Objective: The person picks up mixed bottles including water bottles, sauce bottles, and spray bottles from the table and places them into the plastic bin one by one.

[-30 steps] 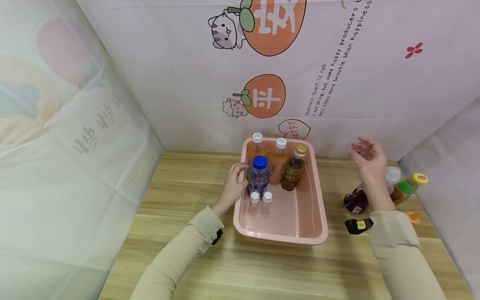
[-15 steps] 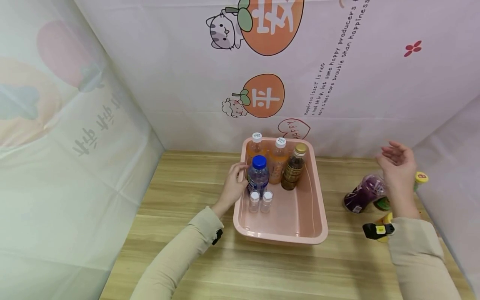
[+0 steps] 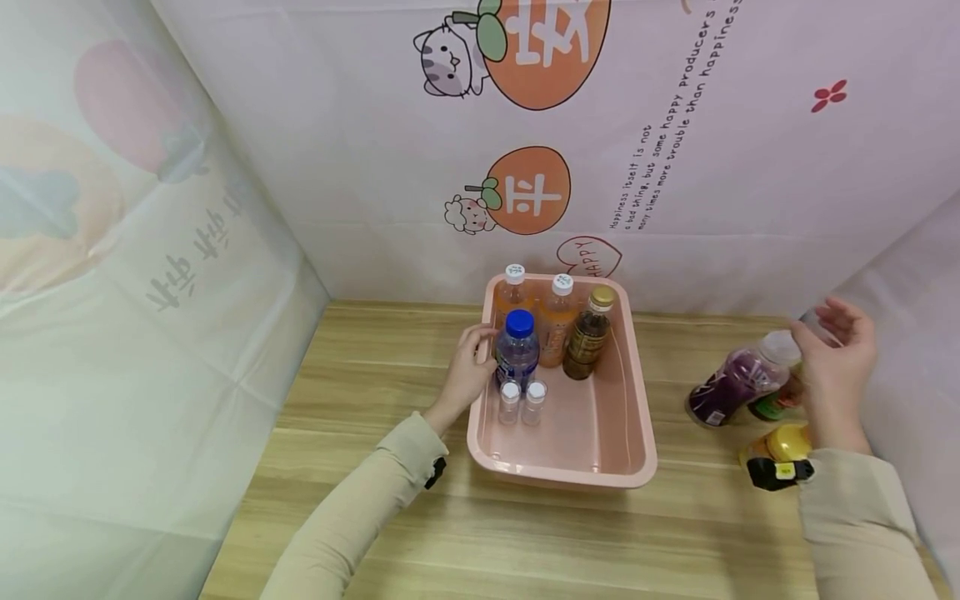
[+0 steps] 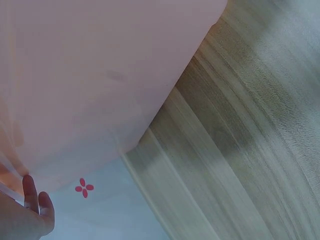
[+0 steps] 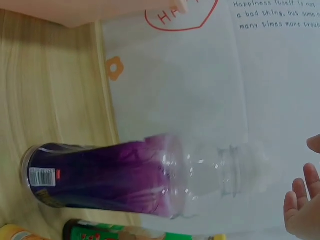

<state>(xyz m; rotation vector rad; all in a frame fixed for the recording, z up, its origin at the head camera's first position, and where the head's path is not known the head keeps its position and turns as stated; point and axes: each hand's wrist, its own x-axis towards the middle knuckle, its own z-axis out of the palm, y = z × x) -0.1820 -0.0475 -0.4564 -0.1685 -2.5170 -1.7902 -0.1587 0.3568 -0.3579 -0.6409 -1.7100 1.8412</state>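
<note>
Right hand [image 3: 840,358]: since a second ago it has swung outward from above the counter [image 3: 375,375] to the far right, and now hovers with fingers [image 5: 300,210] spread and loose, gripping nothing. Just beside those fingers is the cap end of the purple bottle [image 3: 731,385], which lies on its side; a green-labelled bottle [image 3: 776,404] touches it behind, and a yellow-capped bottle [image 3: 780,443] lies nearer the wrist. Judged: the reach is closing on the purple bottle.

Left hand [image 3: 467,373]: unchanged, fingers curled against the rim of the pink tub [image 3: 592,467], beside the blue-capped bottle [image 3: 516,350].

Beyond the fingers, the backdrop [image 3: 675,167] reads "HAPPY" in a heart, and "Happiness itself is not a bad thing".
</note>
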